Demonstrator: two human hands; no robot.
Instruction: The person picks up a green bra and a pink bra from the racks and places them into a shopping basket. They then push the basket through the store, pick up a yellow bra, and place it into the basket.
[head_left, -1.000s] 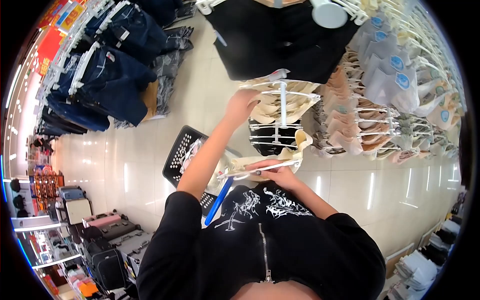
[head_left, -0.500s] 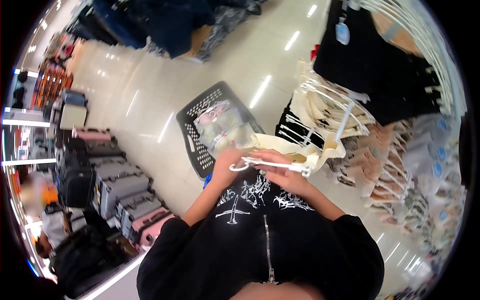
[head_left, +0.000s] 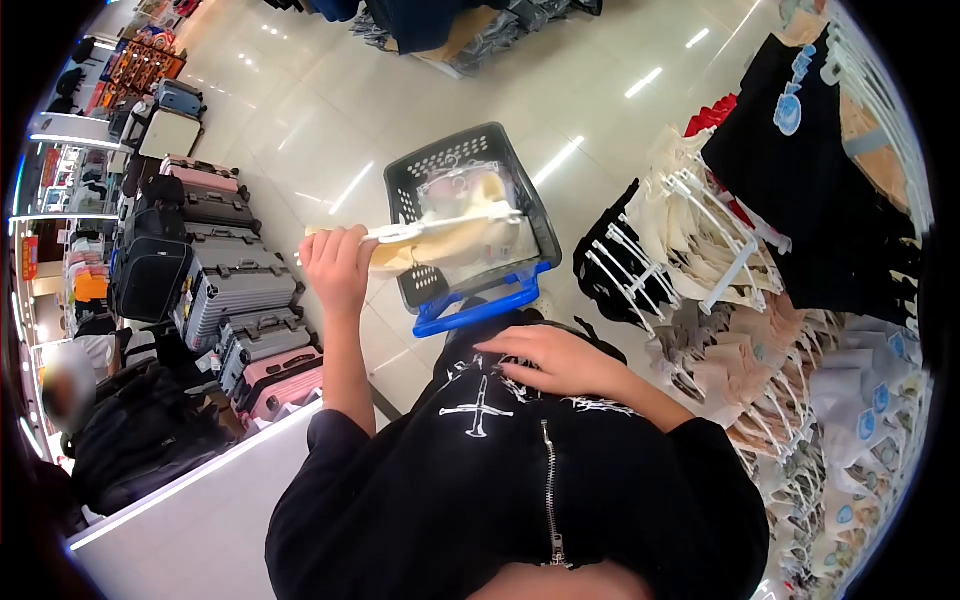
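Note:
My left hand (head_left: 338, 262) is closed around one end of a white hanger (head_left: 440, 227), held out over the shopping basket. A cream garment (head_left: 395, 258) hangs from that hanger, partly across the basket. The dark grey basket (head_left: 440, 150) has a blue handle (head_left: 480, 308) on the side near me. Inside lie pale garments (head_left: 475, 185) in clear wrapping, partly hidden by the hanger. My right hand (head_left: 550, 358) is open in front of my black shirt, fingers stretched to the left and holding nothing.
On the right, a rack holds cream garments (head_left: 675, 200), black garments (head_left: 790, 140) and peach ones (head_left: 740, 350) on white hangers. Suitcases (head_left: 225, 270) stand in rows at left. A person (head_left: 100, 360) is near a black bag (head_left: 150, 430). Dark clothes (head_left: 430, 25) hang ahead over the tiled floor.
Both hands were together at the hanger in front of my chest. Now the left hand has carried hanger and garment out leftward and forward; the right has let go and drawn back.

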